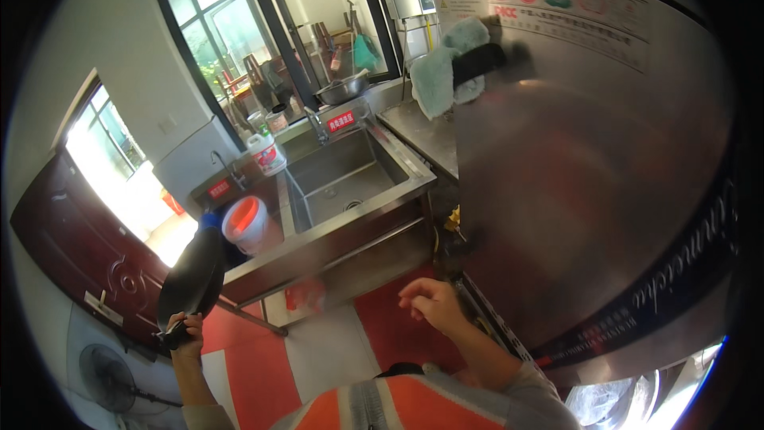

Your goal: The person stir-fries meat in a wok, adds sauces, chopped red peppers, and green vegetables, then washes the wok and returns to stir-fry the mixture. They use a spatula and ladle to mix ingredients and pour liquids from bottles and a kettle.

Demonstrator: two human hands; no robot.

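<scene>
A dark frying pan (194, 275) is raised on the left, in front of the maroon door, with my left hand (186, 331) closed around its black handle. My right hand (427, 304) is in front of my body with its fingers loosely bent; I see nothing in it. Ahead stands a stainless steel sink (343, 182) with a tap (316, 125) at its back edge. Beside it on the left, a white plastic bucket (253, 236) holds something orange. A white jug of liquid (267, 155) with a label stands behind the bucket.
A large stainless steel cabinet (573, 191) rises close on the right, with pale green mitts or cloths (436, 80) at its handle. A metal bowl (342, 89) sits on the window ledge. A maroon door (77, 239) and a fan (107, 376) are at left. Red mats lie on the floor.
</scene>
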